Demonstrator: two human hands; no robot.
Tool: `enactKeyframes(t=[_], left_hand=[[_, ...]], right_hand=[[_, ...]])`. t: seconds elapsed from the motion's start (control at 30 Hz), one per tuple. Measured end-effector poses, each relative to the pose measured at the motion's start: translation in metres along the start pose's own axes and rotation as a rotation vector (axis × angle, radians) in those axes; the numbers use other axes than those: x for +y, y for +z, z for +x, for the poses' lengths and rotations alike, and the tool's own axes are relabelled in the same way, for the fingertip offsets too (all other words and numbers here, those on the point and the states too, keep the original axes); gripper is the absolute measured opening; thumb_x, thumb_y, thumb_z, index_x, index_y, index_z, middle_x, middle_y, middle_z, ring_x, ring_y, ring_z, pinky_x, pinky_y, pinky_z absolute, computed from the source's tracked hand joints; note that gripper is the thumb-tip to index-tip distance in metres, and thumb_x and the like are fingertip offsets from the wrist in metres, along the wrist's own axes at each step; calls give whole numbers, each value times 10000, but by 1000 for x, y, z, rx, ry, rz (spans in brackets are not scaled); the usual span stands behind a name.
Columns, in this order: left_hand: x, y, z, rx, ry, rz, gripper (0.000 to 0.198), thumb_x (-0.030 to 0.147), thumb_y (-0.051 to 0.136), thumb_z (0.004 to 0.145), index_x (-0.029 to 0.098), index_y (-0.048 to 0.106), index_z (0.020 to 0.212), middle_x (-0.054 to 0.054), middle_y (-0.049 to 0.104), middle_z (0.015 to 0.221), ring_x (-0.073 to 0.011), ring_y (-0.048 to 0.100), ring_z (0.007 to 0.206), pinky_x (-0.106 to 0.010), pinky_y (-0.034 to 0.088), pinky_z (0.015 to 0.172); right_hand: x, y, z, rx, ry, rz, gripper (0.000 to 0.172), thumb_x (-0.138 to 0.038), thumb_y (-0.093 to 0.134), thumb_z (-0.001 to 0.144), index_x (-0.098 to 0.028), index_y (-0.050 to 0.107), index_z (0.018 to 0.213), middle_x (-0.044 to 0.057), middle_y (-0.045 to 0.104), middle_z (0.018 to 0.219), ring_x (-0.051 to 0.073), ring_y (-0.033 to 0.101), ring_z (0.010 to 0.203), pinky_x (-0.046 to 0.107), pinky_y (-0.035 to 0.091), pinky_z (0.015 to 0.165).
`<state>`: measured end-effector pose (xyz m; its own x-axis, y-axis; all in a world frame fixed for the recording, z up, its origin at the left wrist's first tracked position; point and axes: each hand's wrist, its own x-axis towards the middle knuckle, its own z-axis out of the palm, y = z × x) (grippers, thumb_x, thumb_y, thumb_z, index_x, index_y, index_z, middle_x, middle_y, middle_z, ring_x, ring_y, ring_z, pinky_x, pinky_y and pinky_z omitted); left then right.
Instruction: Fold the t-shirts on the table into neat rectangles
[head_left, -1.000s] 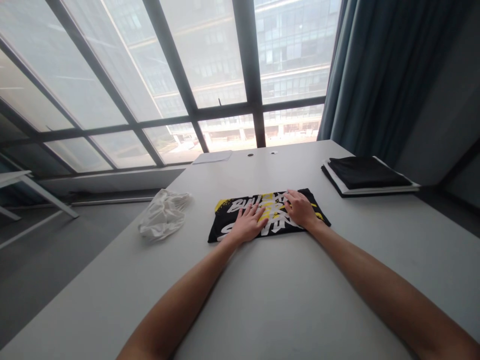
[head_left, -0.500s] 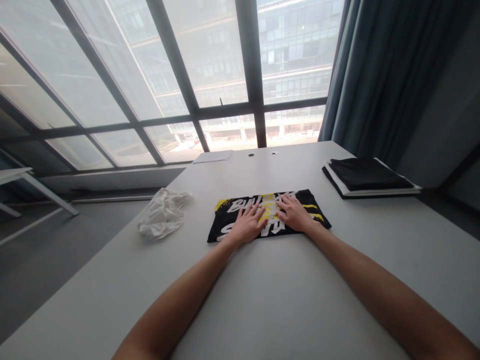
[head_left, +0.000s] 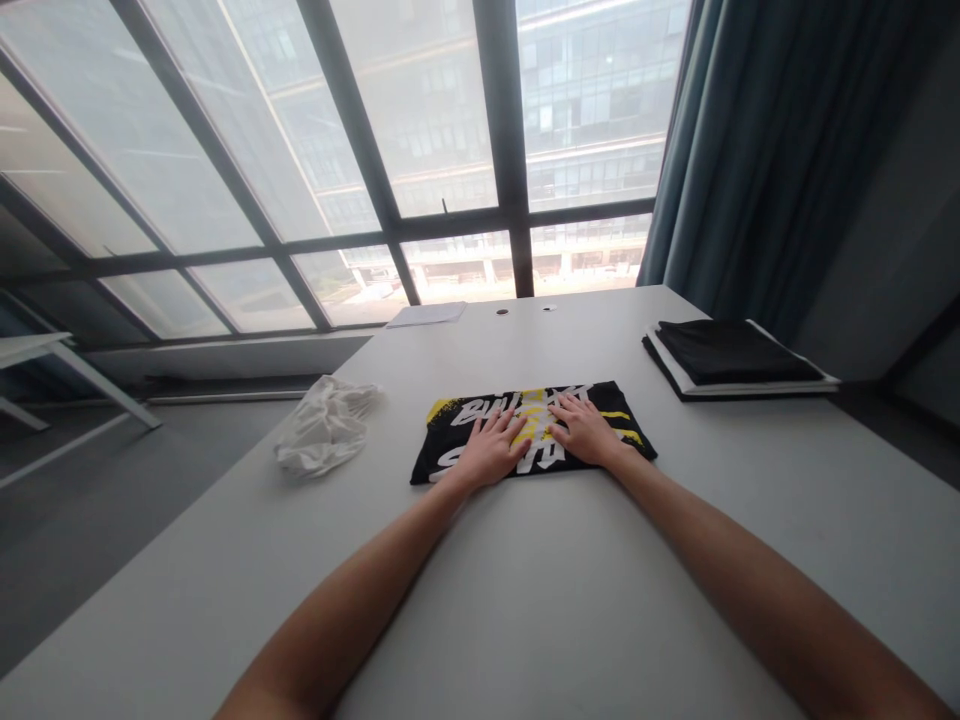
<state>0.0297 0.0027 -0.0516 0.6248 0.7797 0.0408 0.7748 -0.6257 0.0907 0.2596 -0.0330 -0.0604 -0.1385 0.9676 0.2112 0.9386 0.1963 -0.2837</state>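
A folded black shirt (head_left: 450, 440) with white and yellow lettering lies flat in the middle of the grey table (head_left: 570, 600). My left hand (head_left: 491, 450) rests palm down on the shirt's left half, fingers spread. My right hand (head_left: 581, 430) lies flat on the right half beside it, fingers stretched out. The two hands sit close together near the shirt's centre. Neither hand holds anything.
A crumpled white cloth (head_left: 324, 436) lies at the table's left edge. A stack of folded black and white garments (head_left: 731, 355) sits at the right. A white sheet (head_left: 426, 314) lies at the far edge by the windows. A dark curtain (head_left: 757, 150) hangs at the right.
My right hand has slid left across the shirt toward my left hand. The left hand has stayed almost where it was.
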Motion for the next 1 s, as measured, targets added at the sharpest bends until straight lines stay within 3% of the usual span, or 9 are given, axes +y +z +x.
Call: enactKeyframes(t=[1.0], left_hand=[[1,0,1,-8,-13,-16,645,632,240,1007,330,305,1573,-25,204,1667,-302,140,1537,-567,128,1215]], right_hand=[[-1,-2,0,-5,8,14,540,-424,452,981,-176,519,1456,137,360,1599,282,275,1497,504,189,1206]])
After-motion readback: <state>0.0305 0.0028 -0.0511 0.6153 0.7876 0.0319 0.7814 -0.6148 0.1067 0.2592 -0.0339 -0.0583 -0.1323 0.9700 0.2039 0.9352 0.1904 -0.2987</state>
